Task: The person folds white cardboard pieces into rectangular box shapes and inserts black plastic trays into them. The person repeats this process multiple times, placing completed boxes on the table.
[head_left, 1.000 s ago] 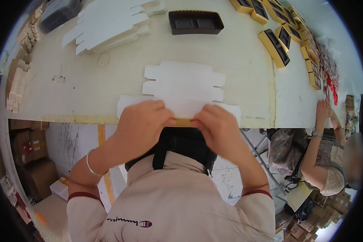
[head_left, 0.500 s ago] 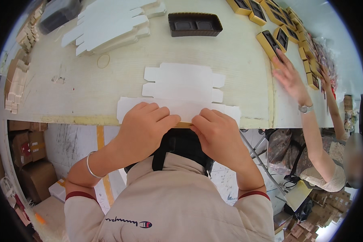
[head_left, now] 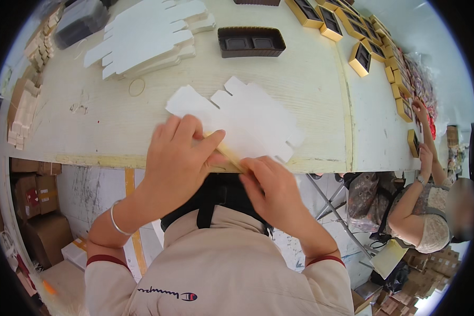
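A flat white carton blank (head_left: pixel 247 113) with notched flaps lies tilted at the table's near edge. Along its near side a narrow gold strip is folded up. My left hand (head_left: pixel 181 145) pinches that strip at its left end, thumb pointing right. At the right end, the fingers and thumb of my right hand (head_left: pixel 268 181) close on the same blank. Beyond it stands a dark brown plastic tray (head_left: pixel 252 42) with two recesses. The fingertips and the blank's underside are partly hidden.
White blanks (head_left: pixel 142 39) are stacked at the far left, near dark plastic trays (head_left: pixel 81 23). A loose rubber band (head_left: pixel 137 87) lies below them. Gold boxes with dark inserts (head_left: pixel 360 59) line the right side, where a co-worker's hand (head_left: pixel 425 158) holds one.
Both my hands have turned the blank clockwise, its left end rising away from me. The co-worker's nearer hand has drawn back toward the table edge with a gold box.
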Demonstrator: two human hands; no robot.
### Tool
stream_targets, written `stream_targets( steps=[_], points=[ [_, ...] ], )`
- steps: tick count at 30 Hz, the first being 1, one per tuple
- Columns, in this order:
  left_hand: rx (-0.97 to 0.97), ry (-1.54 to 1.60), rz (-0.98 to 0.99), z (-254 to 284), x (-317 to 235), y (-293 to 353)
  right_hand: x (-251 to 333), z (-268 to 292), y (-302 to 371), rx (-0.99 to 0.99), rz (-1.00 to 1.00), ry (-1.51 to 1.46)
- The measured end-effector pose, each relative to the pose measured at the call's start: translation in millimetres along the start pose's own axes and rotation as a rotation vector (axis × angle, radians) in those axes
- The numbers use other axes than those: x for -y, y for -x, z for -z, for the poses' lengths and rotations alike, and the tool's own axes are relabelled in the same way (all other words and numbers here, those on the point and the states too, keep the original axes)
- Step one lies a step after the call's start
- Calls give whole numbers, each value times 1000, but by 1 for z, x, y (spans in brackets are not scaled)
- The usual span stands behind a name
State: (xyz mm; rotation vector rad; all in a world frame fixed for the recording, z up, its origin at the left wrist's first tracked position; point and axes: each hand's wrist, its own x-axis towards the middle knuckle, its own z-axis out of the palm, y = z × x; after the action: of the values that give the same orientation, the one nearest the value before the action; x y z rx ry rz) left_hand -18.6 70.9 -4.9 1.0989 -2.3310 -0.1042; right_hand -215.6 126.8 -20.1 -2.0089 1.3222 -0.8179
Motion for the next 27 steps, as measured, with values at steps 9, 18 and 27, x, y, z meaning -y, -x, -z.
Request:
stream_targets(
  steps=[9, 18, 27],
  points=[
    [352, 375, 236, 2, 20, -9, -22, 44, 16, -105, 382, 189],
    [332, 258, -141, -23, 31, -45, -42, 20, -3, -122, 407, 231],
    [283, 213, -184, -27, 35, -37, -35, 12, -19, -49, 488, 391]
  ],
)
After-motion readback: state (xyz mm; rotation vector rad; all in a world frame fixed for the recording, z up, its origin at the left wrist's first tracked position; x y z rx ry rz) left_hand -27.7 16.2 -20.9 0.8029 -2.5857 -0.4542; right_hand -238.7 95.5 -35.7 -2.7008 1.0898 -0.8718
